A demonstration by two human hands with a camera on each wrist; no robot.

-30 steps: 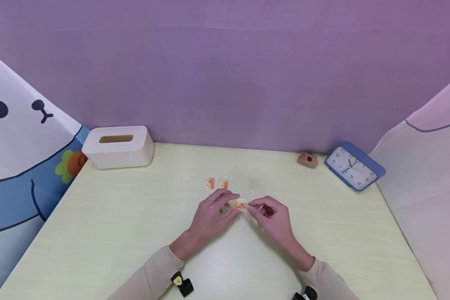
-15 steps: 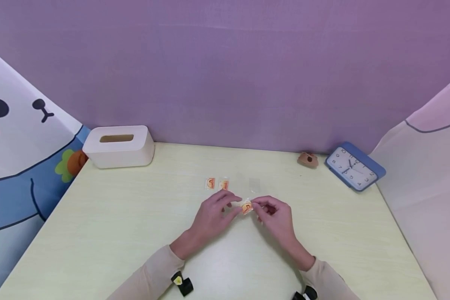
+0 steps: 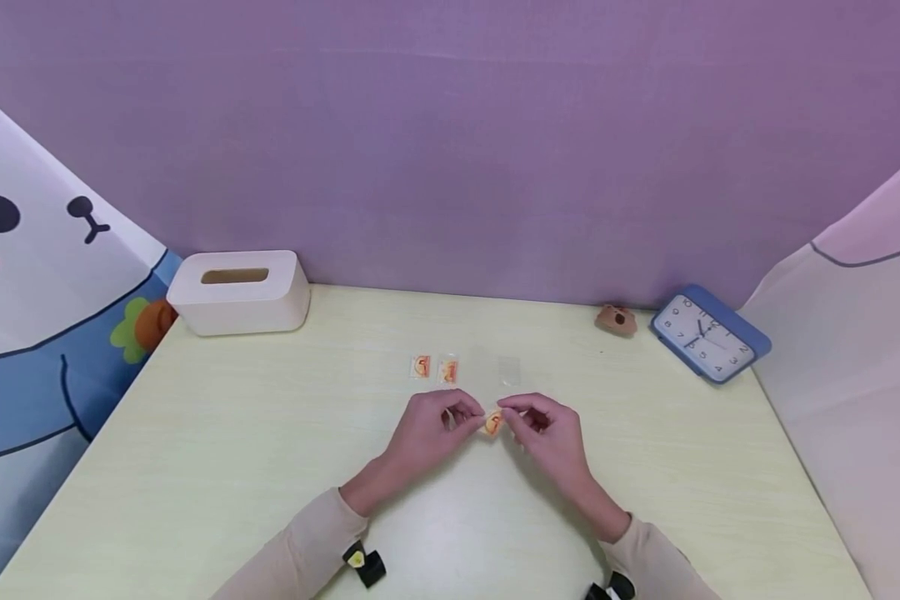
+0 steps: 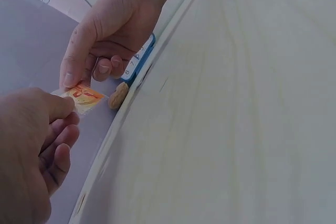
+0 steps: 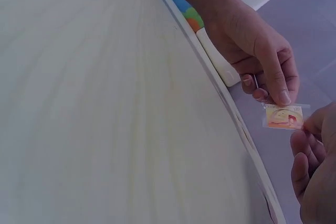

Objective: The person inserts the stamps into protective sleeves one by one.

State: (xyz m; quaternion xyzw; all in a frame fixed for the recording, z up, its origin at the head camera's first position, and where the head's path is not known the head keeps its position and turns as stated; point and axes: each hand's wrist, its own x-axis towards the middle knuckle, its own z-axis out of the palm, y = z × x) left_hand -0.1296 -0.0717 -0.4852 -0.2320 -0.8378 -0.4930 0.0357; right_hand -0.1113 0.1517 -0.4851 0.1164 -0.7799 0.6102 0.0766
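Observation:
A small orange-and-yellow stamp in a clear sleeve is held above the table, tilted, between the two hands. The left hand pinches its left edge between thumb and index finger. From the other side, the right hand pinches the upper right corner. The right wrist view shows the printed face of the stamp and the clear margin around it. Behind the hands lie two similar sleeved stamps, the left one and the right one, side by side. A clear sleeve lies flat to their right.
A white tissue box stands at the back left of the pale table. At the back right are a small brown animal-shaped object and a blue clock. A purple cloth hangs behind the table.
The stamp has turned from level to tilted and shifted slightly right and nearer the person. The left fingers have drawn in to pinch it, uncovering the right stamp on the table.

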